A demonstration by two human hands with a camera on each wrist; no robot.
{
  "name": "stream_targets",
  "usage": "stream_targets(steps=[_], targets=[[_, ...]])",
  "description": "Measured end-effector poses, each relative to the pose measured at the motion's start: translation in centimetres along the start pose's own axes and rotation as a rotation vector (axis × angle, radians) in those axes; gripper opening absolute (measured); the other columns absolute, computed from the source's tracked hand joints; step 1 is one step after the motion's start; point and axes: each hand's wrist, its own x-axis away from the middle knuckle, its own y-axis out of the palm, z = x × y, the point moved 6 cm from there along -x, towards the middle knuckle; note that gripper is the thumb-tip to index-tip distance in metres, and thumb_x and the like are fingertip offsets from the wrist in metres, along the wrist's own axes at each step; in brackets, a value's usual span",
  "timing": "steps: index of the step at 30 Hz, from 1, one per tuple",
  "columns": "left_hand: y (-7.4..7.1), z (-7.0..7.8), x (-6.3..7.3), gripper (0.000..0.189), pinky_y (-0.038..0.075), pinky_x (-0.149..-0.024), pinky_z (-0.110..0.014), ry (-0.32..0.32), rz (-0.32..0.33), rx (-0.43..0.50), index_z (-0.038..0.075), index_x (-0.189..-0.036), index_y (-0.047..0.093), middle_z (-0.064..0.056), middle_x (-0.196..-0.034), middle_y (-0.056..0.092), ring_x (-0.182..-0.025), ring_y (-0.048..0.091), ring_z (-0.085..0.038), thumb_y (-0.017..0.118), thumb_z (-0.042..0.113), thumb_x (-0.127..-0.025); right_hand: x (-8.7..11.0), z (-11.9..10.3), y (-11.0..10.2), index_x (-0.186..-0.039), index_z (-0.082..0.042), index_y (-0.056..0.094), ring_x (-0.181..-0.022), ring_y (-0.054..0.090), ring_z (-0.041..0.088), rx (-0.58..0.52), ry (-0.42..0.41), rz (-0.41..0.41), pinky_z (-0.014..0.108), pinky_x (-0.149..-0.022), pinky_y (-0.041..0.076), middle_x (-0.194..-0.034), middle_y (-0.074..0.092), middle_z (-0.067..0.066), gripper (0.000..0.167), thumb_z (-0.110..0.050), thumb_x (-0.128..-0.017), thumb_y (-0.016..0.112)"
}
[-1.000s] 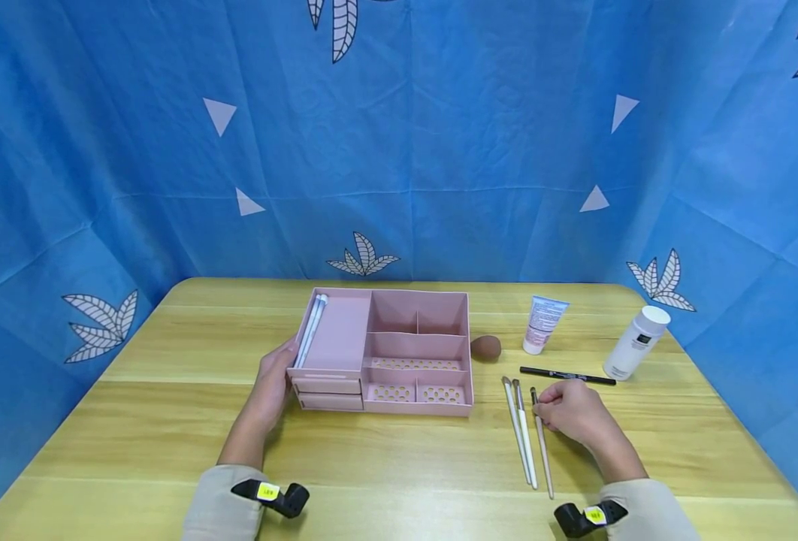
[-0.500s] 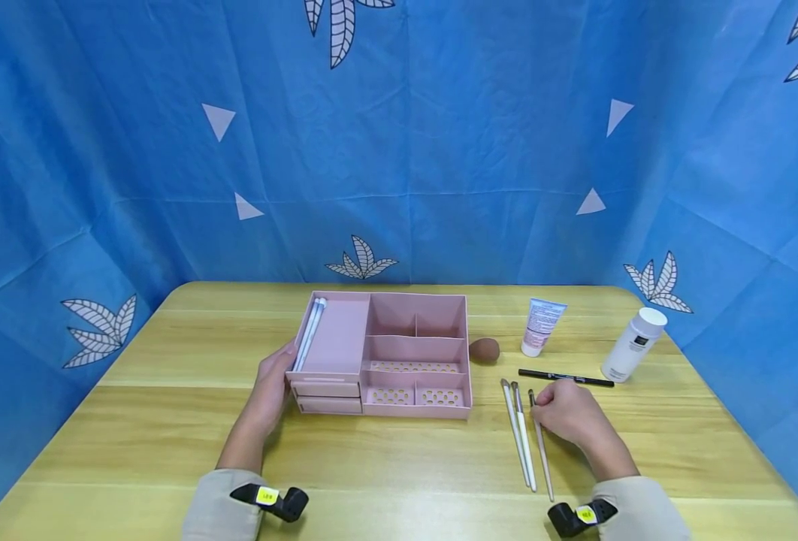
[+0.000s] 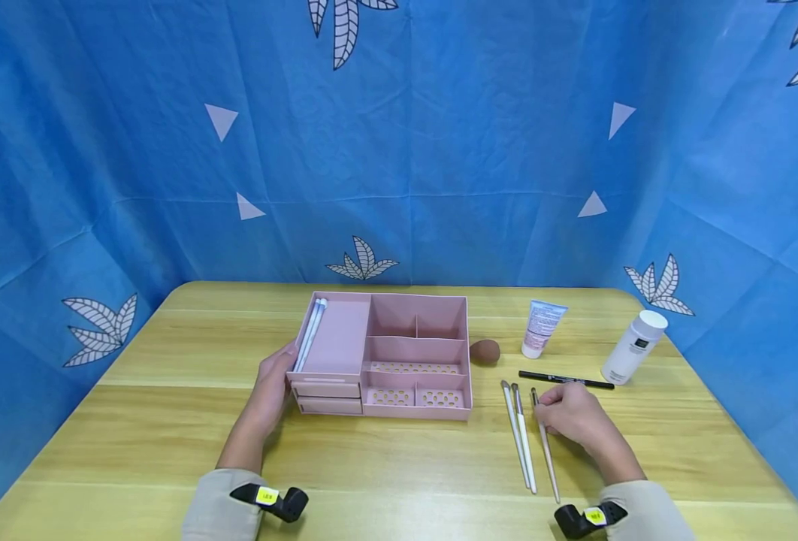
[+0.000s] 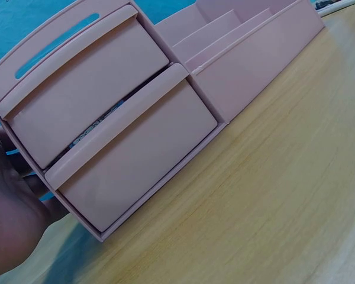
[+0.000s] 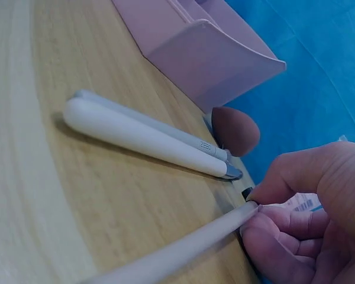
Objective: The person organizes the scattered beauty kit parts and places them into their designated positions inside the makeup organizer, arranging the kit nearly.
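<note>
A pink makeup organizer (image 3: pixel 334 338) with two small drawers at its front left stands mid-table. My left hand (image 3: pixel 272 383) rests against its left side; in the left wrist view the fingers (image 4: pixel 35 184) reach along the side wall. Two slim white sticks (image 3: pixel 311 334) lie in its left top section. My right hand (image 3: pixel 575 412) pinches a slim makeup brush (image 3: pixel 549 462) between thumb and fingers, just below the dark ferrule end. In the right wrist view the pale brush handle (image 5: pixel 183 251) slants down toward the camera. Two more makeup brushes (image 3: pixel 524 443) lie side by side to its left.
A brown makeup sponge (image 3: pixel 485 352) sits at the organizer's right side. Behind my right hand lies a black pencil (image 3: pixel 566 379). A blue and white tube (image 3: pixel 542 329) and a white bottle (image 3: pixel 634 347) stand farther back right. A blue curtain (image 3: pixel 399 150) hangs behind the table.
The lower end of the pinched brush has swung slightly to the right, away from the other two. My left hand and the organizer stay in place.
</note>
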Motion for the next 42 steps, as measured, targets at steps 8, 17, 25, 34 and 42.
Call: stream_targets(steps=[8, 17, 25, 34, 42], targets=[[-0.1, 0.0, 0.1, 0.051, 0.025, -0.115, -0.042, -0.002, 0.001, -0.021, -0.002, -0.144, 0.032, -0.020, -0.146, 0.037, -0.134, 0.034, -0.029, 0.027, 0.027, -0.102, -0.2, 0.1, 0.2, -0.102, 0.013, 0.057, -0.068, 0.060, 0.015, -0.129, 0.008, -0.018, 0.029, -0.061, 0.057, -0.086, 0.061, 0.016, 0.028, -0.006, -0.082, 0.060], [-0.1, 0.1, 0.1, 0.051, 0.026, -0.114, -0.041, -0.001, 0.007, -0.016, -0.003, -0.143, 0.033, -0.021, -0.145, 0.039, -0.133, 0.035, -0.028, 0.027, 0.027, -0.102, -0.1, -0.1, 0.3, -0.104, 0.015, 0.054, -0.067, 0.061, 0.015, -0.269, 0.005, -0.033, 0.028, -0.062, 0.058, -0.080, 0.061, 0.013, 0.027, -0.003, -0.084, 0.057], [-0.1, 0.0, 0.1, 0.051, 0.028, -0.113, -0.038, 0.000, 0.007, -0.017, -0.002, -0.142, 0.035, -0.021, -0.143, 0.042, -0.131, 0.038, -0.027, 0.027, 0.027, -0.102, 0.0, -0.9, -0.3, -0.115, 0.017, 0.049, -0.074, 0.061, 0.014, -0.401, -0.034, -0.076, 0.027, -0.068, 0.058, -0.091, 0.062, 0.015, 0.034, -0.005, -0.089, 0.054], [-0.1, -0.1, 0.1, 0.052, 0.026, -0.114, -0.042, -0.004, 0.015, -0.015, -0.002, -0.143, 0.034, -0.020, -0.144, 0.040, -0.133, 0.036, -0.029, 0.028, 0.029, -0.102, -0.6, -3.6, -0.3, -0.117, 0.017, 0.048, -0.077, 0.061, 0.011, -0.471, -0.110, -0.098, 0.026, -0.070, 0.058, -0.095, 0.062, 0.014, 0.036, -0.007, -0.090, 0.056], [-0.2, -0.1, 0.1, 0.050, 0.027, -0.114, -0.041, 0.003, 0.020, -0.012, -0.003, -0.142, 0.036, -0.020, -0.142, 0.042, -0.132, 0.037, -0.028, 0.029, 0.027, -0.102, -1.2, -5.9, 0.7, -0.113, 0.016, 0.049, -0.074, 0.060, 0.010, -0.511, -0.145, -0.126, 0.024, -0.070, 0.057, -0.088, 0.061, 0.007, 0.032, -0.005, -0.090, 0.055]])
